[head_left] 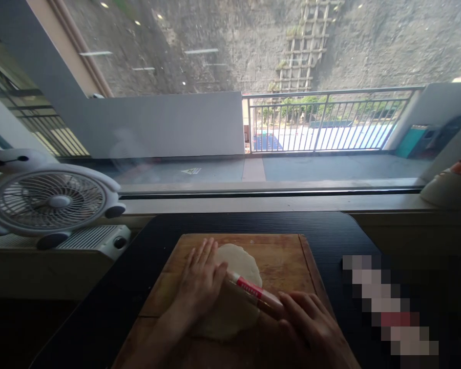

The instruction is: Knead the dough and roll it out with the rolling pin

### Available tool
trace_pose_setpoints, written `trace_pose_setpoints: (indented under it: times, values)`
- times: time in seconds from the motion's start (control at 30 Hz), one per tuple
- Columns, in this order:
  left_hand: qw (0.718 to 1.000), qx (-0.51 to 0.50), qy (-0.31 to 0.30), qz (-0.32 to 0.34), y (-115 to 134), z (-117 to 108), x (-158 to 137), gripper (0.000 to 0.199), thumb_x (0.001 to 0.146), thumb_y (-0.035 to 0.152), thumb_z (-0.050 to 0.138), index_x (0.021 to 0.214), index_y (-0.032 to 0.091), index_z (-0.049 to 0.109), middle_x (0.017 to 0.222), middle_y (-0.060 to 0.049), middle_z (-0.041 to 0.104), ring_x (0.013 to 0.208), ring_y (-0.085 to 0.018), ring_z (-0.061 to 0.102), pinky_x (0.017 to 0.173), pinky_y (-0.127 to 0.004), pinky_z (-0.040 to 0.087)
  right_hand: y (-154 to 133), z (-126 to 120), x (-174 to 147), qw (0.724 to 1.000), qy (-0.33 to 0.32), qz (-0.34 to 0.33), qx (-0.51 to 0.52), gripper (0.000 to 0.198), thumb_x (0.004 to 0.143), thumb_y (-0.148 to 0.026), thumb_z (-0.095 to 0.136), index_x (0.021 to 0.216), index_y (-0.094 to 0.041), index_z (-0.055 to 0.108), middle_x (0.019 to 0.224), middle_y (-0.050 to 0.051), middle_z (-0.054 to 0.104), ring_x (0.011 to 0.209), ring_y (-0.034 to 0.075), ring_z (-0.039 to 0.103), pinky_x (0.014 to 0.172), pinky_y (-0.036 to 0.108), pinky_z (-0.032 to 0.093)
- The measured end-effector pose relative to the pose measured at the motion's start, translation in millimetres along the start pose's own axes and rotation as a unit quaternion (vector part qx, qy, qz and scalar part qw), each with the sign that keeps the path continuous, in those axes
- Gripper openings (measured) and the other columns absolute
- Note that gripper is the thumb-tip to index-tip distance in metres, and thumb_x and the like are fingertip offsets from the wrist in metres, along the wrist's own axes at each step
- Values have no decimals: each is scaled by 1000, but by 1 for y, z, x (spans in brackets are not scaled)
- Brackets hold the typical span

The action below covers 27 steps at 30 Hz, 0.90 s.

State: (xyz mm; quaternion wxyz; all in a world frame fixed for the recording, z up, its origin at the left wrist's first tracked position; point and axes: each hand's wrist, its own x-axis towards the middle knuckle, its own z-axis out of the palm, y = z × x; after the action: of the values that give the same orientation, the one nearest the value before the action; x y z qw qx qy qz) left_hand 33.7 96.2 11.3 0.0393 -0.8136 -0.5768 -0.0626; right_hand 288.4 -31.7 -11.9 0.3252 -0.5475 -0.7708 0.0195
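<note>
Dough (230, 307), rolled into a flat pale sheet, lies on a wooden cutting board (280, 251) on a black bench (138, 271). A rolling pin (255, 292) with a red label slants across it. The person's left hand (202, 274) lies palm down at the pin's far end, fingers extended, not wrapped around it. The right hand (309, 320) covers the near end, fingers partly bent; whether they close around it cannot be told. At left stands a white fan (57, 201).
</note>
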Motion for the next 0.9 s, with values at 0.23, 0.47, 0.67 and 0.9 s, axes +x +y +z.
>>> trace_pose_setpoints:
  times: [0.23,0.47,0.67,0.9]
  values:
    - [997,-43,-67,7,62,-8,122,69,91,55,19,135,8,43,142,-14,40,135,-26,33,110,-50,23,10,-9,9,994,48,80,-62,37,93,-25,37,128,-25,47,110,7,60,97,21,56,80,35,52]
    - [998,-15,38,49,-4,-2,-17,56,93,44,25,142,16,31,150,-6,26,140,-22,21,114,-45,17,0,6,-16,999,38,-27,-15,45,91,-22,40,137,-24,38,103,7,62,87,19,58,73,30,52]
    - [999,-5,37,36,-5,-1,-20,58,93,43,26,142,13,31,149,-7,30,139,-22,22,114,-45,18,-2,0,-8,1000,24,-10,6,39,91,-25,43,130,-25,46,106,8,60,91,20,57,76,33,52]
    - [996,-49,-67,24,66,-7,125,64,92,54,18,130,13,50,139,-13,46,134,-26,34,109,-51,23,11,-20,10,994,39,71,-78,38,92,-23,42,130,-25,46,109,8,60,96,21,56,80,36,52]
